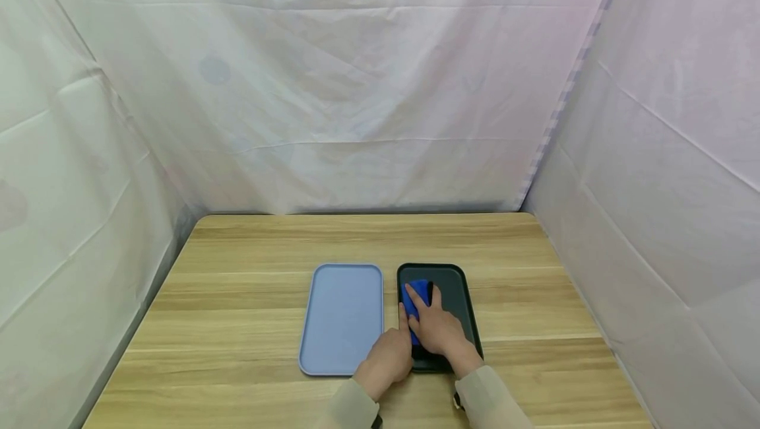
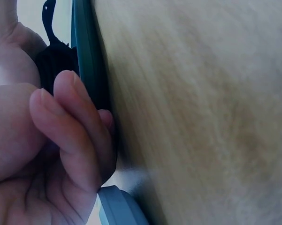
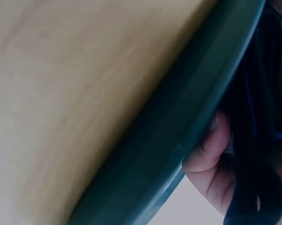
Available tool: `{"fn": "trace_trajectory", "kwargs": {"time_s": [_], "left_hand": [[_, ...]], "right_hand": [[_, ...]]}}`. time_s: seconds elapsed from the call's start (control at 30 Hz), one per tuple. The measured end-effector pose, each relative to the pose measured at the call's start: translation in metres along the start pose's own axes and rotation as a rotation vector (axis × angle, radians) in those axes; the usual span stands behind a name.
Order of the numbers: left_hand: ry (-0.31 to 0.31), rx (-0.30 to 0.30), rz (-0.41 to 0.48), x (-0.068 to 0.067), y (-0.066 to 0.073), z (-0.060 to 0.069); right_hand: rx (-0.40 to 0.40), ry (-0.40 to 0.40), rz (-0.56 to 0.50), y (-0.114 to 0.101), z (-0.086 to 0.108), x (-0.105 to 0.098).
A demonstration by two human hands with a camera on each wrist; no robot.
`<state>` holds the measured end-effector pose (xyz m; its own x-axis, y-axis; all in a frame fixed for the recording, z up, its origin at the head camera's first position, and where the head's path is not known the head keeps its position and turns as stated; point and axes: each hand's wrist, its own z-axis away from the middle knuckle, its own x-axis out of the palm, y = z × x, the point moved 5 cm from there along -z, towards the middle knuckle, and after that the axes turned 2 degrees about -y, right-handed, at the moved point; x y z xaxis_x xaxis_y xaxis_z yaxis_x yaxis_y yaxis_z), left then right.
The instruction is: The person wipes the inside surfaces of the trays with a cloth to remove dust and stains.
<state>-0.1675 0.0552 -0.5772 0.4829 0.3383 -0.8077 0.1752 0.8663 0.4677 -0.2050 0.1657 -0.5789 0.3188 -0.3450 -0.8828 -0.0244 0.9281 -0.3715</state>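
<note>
A blue folded fabric piece with black parts [image 1: 423,288] lies on the left half of a dark green tray [image 1: 454,292]. My right hand [image 1: 441,331] rests on it from above, with the index and middle fingers spread apart. Beside it my left hand [image 1: 390,352] stretches its index finger along the tray's left edge. In the left wrist view, the other fingers [image 2: 77,140] bend loosely near the tray's side. A black loop [image 2: 49,23] shows on the fabric piece there. In the right wrist view, a fingertip [image 3: 211,145] lies by the dark rim and black folded layers [image 3: 272,70].
A light blue tray [image 1: 341,313] lies just left of the dark tray, partly behind my left hand. Both stand on a wood-grain table [image 1: 237,297]. White cloth sheets [image 1: 368,86] hang at the back and both sides.
</note>
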Motion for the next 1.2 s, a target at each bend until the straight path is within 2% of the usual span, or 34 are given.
{"fn": "trace_trajectory", "kwargs": {"time_s": [0.6, 0.83, 1.2], "left_hand": [[0.008, -0.006, 0.003, -0.002, 0.002, 0.001], [-0.008, -0.009, 0.014, 0.0, 0.001, 0.0], [0.02, 0.011, 0.025, -0.001, 0.001, 0.001]], "right_hand": [[-0.004, 0.011, -0.016, 0.001, 0.004, -0.003], [0.011, 0.004, -0.01, 0.002, 0.005, -0.005], [0.026, 0.015, -0.013, 0.01, 0.005, -0.005]]}}
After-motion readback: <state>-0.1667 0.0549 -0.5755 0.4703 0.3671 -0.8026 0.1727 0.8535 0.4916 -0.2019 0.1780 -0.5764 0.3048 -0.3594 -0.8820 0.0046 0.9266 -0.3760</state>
